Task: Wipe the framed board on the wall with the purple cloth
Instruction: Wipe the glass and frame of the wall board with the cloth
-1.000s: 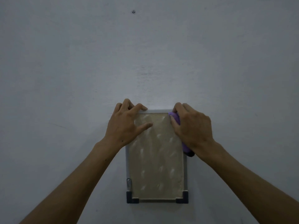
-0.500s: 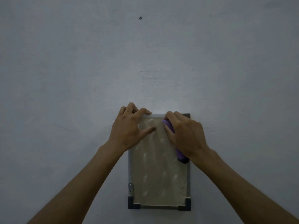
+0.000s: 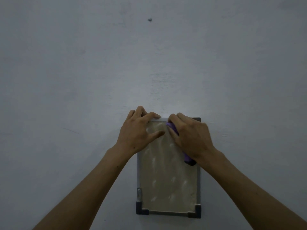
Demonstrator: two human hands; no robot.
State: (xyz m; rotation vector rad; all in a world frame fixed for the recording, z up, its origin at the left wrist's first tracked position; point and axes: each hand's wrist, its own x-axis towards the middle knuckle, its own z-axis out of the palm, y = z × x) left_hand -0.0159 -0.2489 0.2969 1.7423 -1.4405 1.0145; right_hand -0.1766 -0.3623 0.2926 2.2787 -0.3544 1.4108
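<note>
Item: framed board (image 3: 167, 171), lower centre of the frame, upright against the grey wall (image 3: 83, 72). Beige panel with pale smudges scattered over it, metal edging, dark caps on the two lower corners and the upper right one.

Item: your left hand (image 3: 138, 131), at the board's upper left corner. Fingers spread and hooked over the top edge, thumb lying across the panel. It grips nothing but the frame, steadying it.

Item: your right hand (image 3: 191, 138), just right of the left, over the upper part of the panel. Curled down around the purple cloth (image 3: 188, 159), pressing it to the surface. Only a sliver shows by the fingertips and a tail below the heel of the palm.

Item: small fixing (image 3: 150, 19) in the wall, upper centre, well apart from the board.

Risks, as judged:
- Most of the panel below your hands looks unwiped; short strokes kept near the top would leave the lower smudges.
- What holds the board to the wall cannot be seen. Hard sideways pressure could shift or drop it if your left hand lets go.
- The cloth is bunched small; it may slip from under your palm on a long downward pass.
</note>
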